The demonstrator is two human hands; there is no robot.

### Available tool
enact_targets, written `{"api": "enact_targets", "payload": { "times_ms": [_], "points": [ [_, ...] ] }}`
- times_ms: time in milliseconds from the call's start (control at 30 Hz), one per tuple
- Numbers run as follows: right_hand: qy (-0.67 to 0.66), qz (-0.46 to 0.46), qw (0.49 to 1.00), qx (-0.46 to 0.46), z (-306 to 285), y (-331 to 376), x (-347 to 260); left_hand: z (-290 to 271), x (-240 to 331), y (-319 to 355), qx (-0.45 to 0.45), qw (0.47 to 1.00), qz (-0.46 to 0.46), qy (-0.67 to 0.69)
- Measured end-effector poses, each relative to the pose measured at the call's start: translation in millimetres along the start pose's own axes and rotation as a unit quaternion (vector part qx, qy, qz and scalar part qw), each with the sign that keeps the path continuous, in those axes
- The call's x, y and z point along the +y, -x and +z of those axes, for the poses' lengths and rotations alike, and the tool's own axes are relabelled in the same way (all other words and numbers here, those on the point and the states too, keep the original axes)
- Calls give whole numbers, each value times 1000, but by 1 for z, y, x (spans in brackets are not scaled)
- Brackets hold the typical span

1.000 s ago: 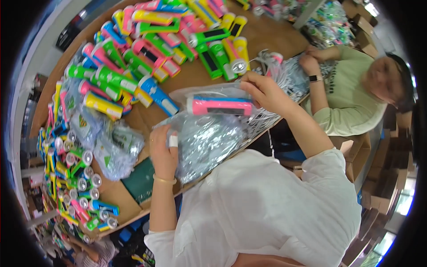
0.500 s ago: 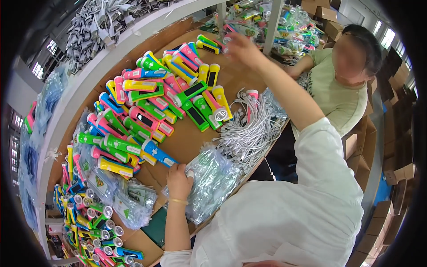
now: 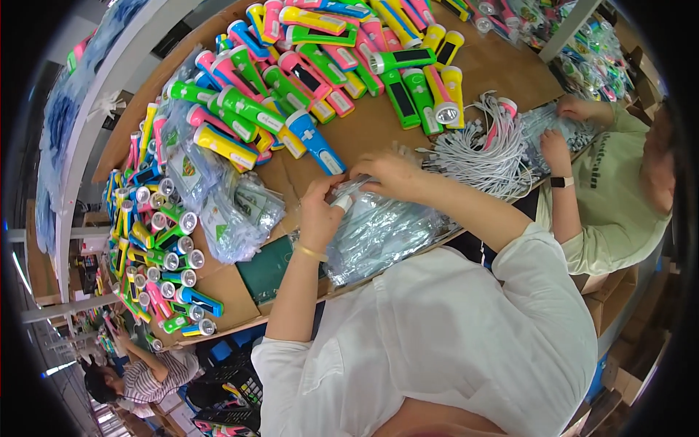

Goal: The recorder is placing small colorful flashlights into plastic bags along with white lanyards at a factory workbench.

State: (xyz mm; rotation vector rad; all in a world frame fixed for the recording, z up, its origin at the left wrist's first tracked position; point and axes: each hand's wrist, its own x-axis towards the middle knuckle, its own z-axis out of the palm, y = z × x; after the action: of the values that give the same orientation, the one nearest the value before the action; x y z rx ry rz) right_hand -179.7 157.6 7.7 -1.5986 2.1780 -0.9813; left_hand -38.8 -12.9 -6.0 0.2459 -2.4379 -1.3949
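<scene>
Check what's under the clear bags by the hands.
The surface beneath the bags is covered. Left of them, a green sheet shows; whether it continues underneath can't be told.

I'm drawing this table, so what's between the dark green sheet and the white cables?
Clear plastic bags, with the left wrist and right forearm also in that stretch; the head view shows this.

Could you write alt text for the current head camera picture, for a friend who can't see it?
A person's left hand and right hand come close together over a pile of clear plastic bags at a table's edge. Beyond lie heaps of colourful flashlights; to the right are bundled white cables and a co-worker in pale green.
</scene>
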Motion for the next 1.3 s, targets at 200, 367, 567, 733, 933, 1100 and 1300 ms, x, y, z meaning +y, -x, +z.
{"api": "enact_targets", "payload": {
  "times_ms": [200,367,567,733,933,1100,1300],
  "points": [
    [8,-23,996,82,12,4,-1,-3,2,12,30,994,-33,-97],
    [-2,-30,996,85,15,6,-1,-5,-6,14,27,997,-68,-8],
    [-4,-32,996,88,10,9,-12,-7,-1,15,-3,991,-132,38],
    [1,-42,994,96,15,6,-15,2,5,22,99,989,45,-96],
    [13,-62,993,98,26,-1,-17,-3,9,23,124,952,151,-237],
    [18,-49,997,58,16,1,-9,-25,1,38,129,966,111,-196],
    [32,-87,990,104,24,-9,-36,-49,-3,64,136,988,-1,-72]
  ]
}}
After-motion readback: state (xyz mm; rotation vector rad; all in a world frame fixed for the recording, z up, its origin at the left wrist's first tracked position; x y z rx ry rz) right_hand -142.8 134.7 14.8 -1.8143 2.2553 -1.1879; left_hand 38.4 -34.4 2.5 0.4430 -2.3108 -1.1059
